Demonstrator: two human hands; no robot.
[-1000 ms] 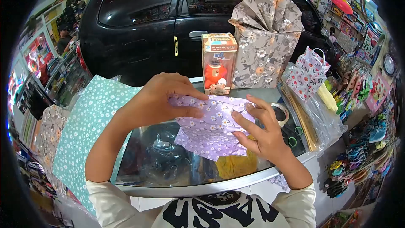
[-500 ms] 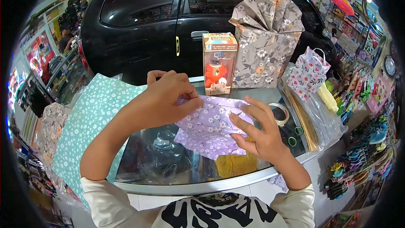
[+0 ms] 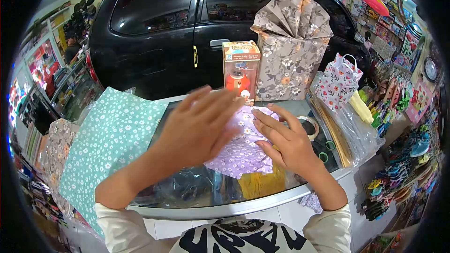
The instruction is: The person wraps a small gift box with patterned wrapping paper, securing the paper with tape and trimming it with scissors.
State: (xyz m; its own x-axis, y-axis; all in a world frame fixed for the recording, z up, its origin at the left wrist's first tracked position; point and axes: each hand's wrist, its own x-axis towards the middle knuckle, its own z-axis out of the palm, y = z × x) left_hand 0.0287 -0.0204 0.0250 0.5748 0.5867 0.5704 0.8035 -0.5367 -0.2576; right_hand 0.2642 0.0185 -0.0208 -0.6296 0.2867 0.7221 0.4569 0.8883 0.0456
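Purple floral paper, folded and creased, lies on the glass counter in front of me. My left hand is over its left part, blurred, with the fingers stretched out and spread. Resting on the paper's right side, my right hand has its fingers apart. Behind the paper stands a boxed red toy, its lower part partly covered by my left hand. Next to the box is a tall parcel in grey floral paper with a fan-shaped top.
Green floral paper covers the counter's left. To the right are a tape roll, scissors, sticks in plastic and a small floral bag. A black car stands behind; a person is far left.
My left hand has moved right and opened from its pinch on the purple paper's upper edge, now covering more of the sheet. My right hand has stayed nearly in place.
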